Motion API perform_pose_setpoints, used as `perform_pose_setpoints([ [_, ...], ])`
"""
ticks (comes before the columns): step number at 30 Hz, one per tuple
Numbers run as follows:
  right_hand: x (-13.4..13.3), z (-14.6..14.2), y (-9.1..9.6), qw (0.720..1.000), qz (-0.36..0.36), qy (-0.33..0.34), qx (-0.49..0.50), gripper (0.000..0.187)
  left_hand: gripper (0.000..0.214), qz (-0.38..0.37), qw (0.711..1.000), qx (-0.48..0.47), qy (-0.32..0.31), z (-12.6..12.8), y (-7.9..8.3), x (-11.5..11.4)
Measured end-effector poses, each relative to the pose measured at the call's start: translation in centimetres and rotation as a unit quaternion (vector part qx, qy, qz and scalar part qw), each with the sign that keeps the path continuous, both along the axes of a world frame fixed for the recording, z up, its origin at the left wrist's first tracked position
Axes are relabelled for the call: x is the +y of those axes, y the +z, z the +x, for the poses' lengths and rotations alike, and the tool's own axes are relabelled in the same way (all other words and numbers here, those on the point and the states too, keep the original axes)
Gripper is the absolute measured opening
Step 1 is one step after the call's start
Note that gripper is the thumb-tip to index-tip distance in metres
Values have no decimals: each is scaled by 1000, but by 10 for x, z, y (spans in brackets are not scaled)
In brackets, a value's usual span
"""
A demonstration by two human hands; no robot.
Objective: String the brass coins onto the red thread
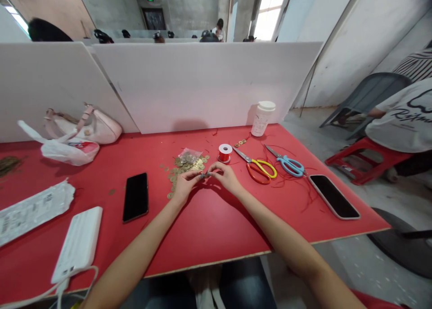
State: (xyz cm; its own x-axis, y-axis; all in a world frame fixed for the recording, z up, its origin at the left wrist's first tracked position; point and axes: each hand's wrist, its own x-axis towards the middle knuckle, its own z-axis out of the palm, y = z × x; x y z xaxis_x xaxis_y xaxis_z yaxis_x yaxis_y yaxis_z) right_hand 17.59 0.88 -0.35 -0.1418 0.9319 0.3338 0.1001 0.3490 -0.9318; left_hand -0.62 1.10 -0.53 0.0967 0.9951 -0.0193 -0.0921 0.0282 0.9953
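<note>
Both my hands meet over the middle of the red table. My left hand and my right hand pinch a small dark coin-like piece between their fingertips. A heap of brass coins lies just behind my left hand, with a small clear bag on top of it. A spool of red thread stands right behind my right hand. Loose red threads trail over the table to the right.
Orange-and-yellow scissors and blue scissors lie to the right, then a phone. Another phone, a white power bank, a plastic packet, a bag, a pink purse sit left. A white bottle stands by the partition. A person sits at right.
</note>
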Motion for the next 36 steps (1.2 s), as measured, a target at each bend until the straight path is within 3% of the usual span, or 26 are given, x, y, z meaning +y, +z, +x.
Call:
perform_pose_setpoints([
  [4,4,6,2,994,-70,-19,85,11,50,-41,996,-72,37,-1,3,2],
  [13,3,16,13,969,-112,-46,213,25,47,-28,999,-18,32,-3,2,5],
  [17,4,17,14,966,-110,-44,229,30,37,20,999,39,4,-5,0,6],
  [22,2,15,16,960,-128,5,247,36,16,111,983,140,-30,-3,2,3],
  [25,0,13,16,959,-138,27,248,36,15,107,981,146,-66,0,3,-1],
  [30,1,12,14,961,-121,28,247,31,31,90,982,136,-92,1,3,-3],
  [36,1,11,12,974,-76,6,214,22,12,102,980,139,-102,1,0,-3],
])
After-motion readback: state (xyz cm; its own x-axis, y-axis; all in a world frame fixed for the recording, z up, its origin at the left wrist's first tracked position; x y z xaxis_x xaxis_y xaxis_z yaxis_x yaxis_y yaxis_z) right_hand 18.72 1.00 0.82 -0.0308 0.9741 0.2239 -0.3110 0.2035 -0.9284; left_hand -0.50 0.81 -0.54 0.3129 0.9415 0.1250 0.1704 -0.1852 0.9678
